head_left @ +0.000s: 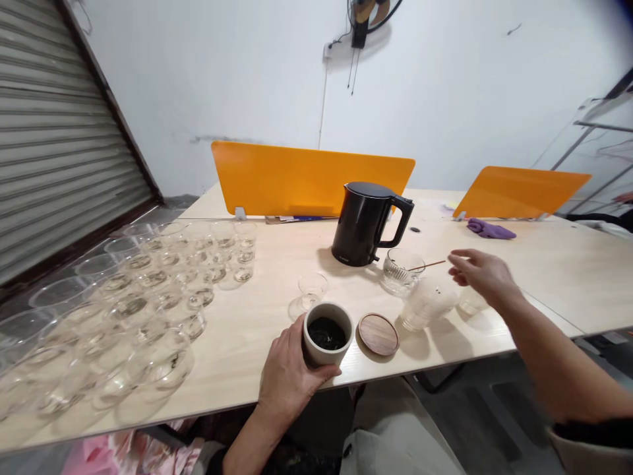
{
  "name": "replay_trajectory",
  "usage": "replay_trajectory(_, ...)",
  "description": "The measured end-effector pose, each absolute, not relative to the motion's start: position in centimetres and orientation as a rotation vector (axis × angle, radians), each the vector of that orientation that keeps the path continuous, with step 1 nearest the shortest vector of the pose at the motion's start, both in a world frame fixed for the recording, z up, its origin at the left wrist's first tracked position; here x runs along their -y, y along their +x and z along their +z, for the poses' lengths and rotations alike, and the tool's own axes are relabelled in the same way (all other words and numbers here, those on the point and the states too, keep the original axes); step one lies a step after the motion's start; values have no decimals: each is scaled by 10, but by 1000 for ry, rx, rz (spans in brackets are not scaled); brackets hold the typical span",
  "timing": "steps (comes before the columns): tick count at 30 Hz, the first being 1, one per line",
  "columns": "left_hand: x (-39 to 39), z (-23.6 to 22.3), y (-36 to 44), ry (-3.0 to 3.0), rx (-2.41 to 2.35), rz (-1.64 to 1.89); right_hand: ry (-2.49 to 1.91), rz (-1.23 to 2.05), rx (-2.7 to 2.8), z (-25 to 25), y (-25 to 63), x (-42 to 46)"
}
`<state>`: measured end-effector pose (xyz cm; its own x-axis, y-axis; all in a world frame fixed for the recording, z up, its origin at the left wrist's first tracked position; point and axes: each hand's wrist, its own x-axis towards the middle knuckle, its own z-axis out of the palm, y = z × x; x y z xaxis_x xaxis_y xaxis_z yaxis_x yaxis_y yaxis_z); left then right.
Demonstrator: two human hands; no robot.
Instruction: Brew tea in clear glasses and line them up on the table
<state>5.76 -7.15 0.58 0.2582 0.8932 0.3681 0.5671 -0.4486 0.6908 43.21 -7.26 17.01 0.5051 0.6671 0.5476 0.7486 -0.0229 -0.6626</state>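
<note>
My left hand [287,377] grips a stone-grey ceramic canister [341,330] from the side at the table's front edge. Dark loose tea [326,333] fills its inside. Its round wooden lid [378,334] lies beside it. My right hand [479,274] hangs above the table, fingers loosely curled, holding nothing. Its fingertips are right by the end of a thin wooden stick [428,265] that leans in a ribbed glass pitcher [399,272]. Below that hand stand a stack of clear cups [428,303] and a small glass [471,302]. Another small glass [312,290] stands left of the lid.
A black electric kettle [363,224] stands behind the pitcher on the pale wood table [257,343]. Many clear glass bowls and cups [148,310] crowd the left side. Orange divider panels [306,178] rise behind, and a purple cloth [490,229] lies at the back right.
</note>
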Motion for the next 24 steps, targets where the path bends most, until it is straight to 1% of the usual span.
replay_trajectory(2,71,5,58,2117,-1322,1046,-1858,-91,1122,171,429,92)
replay_trajectory(3,71,5,58,2115,-1325,1049,-1856,-160,1124,168,421,103)
replay_trajectory(5,71,6,58,2102,-1336,1056,-1769,-205,1319,153,396,124)
replay_trajectory(8,71,9,58,2071,-1341,1041,-1642,-26,1797,113,351,140)
replay_trajectory(9,70,10,58,2064,-1333,1033,-1643,-41,1889,97,340,140)
replay_trajectory(12,70,16,58,2038,-1315,1022,-1658,-221,2102,53,323,128)
replay_trajectory(14,70,20,58,2011,-1325,1016,-1693,-317,2141,31,323,117)
replay_trajectory(16,71,22,58,1989,-1338,1006,-1706,-338,2128,18,327,110)
replay_trajectory(18,72,23,58,1985,-1336,1011,-1683,-299,2086,14,331,106)
replay_trajectory(20,71,23,57,1993,-1319,1022,-1653,-240,1980,20,330,106)
replay_trajectory(24,70,21,57,2009,-1300,1030,-1557,-112,1807,57,311,105)
